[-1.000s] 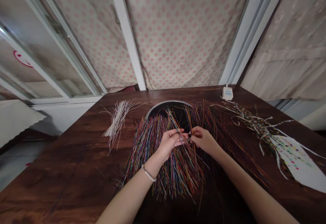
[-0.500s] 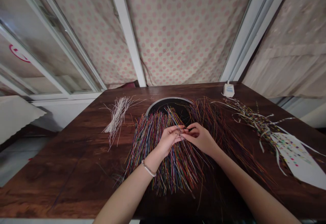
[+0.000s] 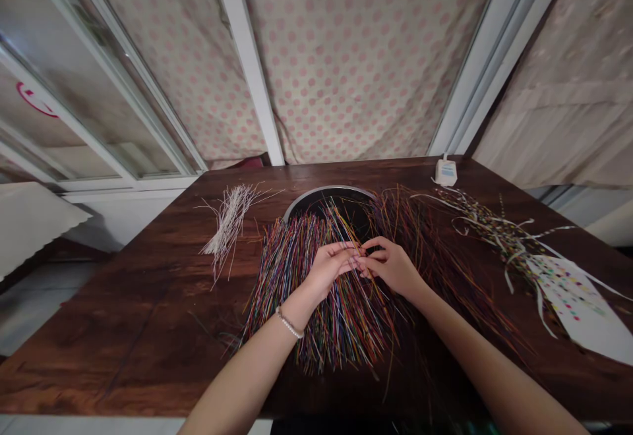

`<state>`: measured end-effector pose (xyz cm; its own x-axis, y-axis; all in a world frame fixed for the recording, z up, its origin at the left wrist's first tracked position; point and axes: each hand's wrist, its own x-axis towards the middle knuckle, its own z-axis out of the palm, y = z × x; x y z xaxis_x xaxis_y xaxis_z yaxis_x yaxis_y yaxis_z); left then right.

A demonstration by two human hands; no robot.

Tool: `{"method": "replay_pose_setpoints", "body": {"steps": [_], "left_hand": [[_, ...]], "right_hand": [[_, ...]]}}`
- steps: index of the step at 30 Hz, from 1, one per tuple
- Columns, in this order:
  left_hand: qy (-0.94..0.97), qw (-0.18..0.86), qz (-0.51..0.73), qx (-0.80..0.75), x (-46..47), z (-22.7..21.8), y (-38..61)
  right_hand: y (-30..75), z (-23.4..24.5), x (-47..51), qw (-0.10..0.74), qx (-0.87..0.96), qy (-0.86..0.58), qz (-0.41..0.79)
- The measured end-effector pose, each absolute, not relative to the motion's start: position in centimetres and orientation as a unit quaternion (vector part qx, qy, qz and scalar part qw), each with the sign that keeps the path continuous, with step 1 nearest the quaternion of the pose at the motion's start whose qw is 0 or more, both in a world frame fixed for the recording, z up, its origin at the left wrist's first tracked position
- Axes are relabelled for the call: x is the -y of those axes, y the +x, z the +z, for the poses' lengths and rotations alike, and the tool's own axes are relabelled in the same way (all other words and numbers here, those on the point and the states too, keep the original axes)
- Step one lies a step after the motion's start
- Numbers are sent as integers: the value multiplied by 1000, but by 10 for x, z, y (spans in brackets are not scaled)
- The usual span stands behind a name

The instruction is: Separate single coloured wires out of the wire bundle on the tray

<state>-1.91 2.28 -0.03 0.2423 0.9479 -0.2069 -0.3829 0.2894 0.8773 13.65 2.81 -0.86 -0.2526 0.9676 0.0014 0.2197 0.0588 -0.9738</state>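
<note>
Fingertips [image 3: 352, 258] of both hands meet over the middle of a dense fan of thin multicoloured strands [image 3: 341, 333], which spreads from a round dark pan [image 3: 329, 191] near the far edge of the worktop [image 3: 123, 336] toward the near edge. The left hand [image 3: 329, 269], with a beaded bracelet [image 3: 289, 323] on its wrist, lies nearly flat, fingers together and pointing right. The right hand [image 3: 393, 267] is curled, its fingers bent toward the left fingertips. The two hands look close to a pinch, but the strands are too fine to tell how many, if any, are held. A darker sheaf of strands [image 3: 425, 257] fans from the pan's right side toward the right edge. Left of the pan lies a small bundle of white strands [image 3: 230, 227]. Near the far right corner, a loose tangle of speckled strips [image 3: 499, 237] runs onto a white card [image 3: 576, 300] with coloured dots, and a white plug [image 3: 446, 173] sits at the far edge. Strands this fine likely handle best at the fingertips, with the rest of the fan left lying undisturbed.
</note>
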Motion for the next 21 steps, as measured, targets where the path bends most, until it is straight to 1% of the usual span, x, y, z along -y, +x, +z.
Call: {"method": "replay_pose_setpoints", "body": {"steps": [6,15,21], "left_hand": [[353,694,486,-397,-23,-1,-19],[364,689,482,-400,-22,0,-19],[371,686,480,-401,-23,-3,-19]], "right_hand": [[134,-5,-26,380,628,-469,492],[132,-2,-22,377,652,-480,450],[132,-3,-23,378,641,-474,471]]}}
